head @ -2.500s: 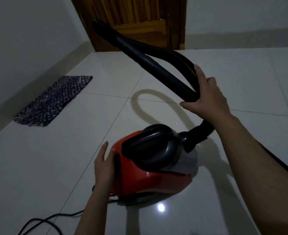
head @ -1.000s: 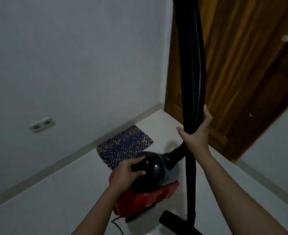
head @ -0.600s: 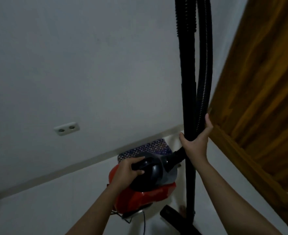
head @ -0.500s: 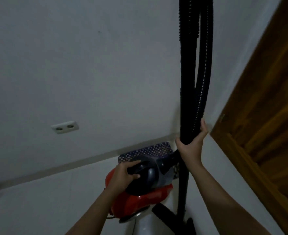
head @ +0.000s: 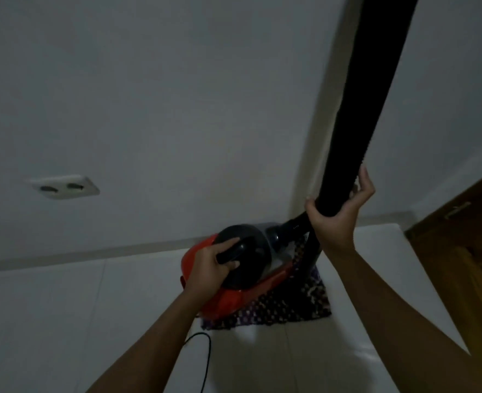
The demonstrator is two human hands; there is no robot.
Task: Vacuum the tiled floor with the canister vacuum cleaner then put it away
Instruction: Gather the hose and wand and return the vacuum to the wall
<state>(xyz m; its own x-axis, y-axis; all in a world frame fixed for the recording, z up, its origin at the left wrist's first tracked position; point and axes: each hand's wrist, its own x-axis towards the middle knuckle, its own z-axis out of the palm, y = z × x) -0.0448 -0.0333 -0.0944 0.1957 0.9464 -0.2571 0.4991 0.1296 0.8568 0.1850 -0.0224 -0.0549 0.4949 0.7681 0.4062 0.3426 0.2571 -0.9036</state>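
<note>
Head view, dim light. The left hand (head: 210, 266) is closed around the black carrying handle (head: 231, 252) on top of the red canister vacuum cleaner (head: 234, 275), fingers curled under the grip and thumb on its upper side. The canister is tilted, its front end raised toward the room corner, and it sits over the near edge of a small patterned mat (head: 285, 304) that lies on the white tiled floor (head: 64, 307); whether the canister rests on the mat or is lifted clear of it cannot be told. The right hand (head: 337, 214) is wrapped around the black hose and tube bundle (head: 358, 117), which rises steeply past the top edge of the frame; the thumb lies on the left side, the fingers on the right, and the index finger stands partly extended along the bundle. Below this hand a ribbed hose end (head: 293, 225) joins the canister's front, and a narrower black tube (head: 309, 256) runs down to the mat. A black power cord (head: 205, 353) trails from beneath the canister toward the lower edge. A white double wall socket (head: 65, 187) sits on the left wall. A brown wooden door (head: 466, 251) occupies the right edge, near the mat.
</note>
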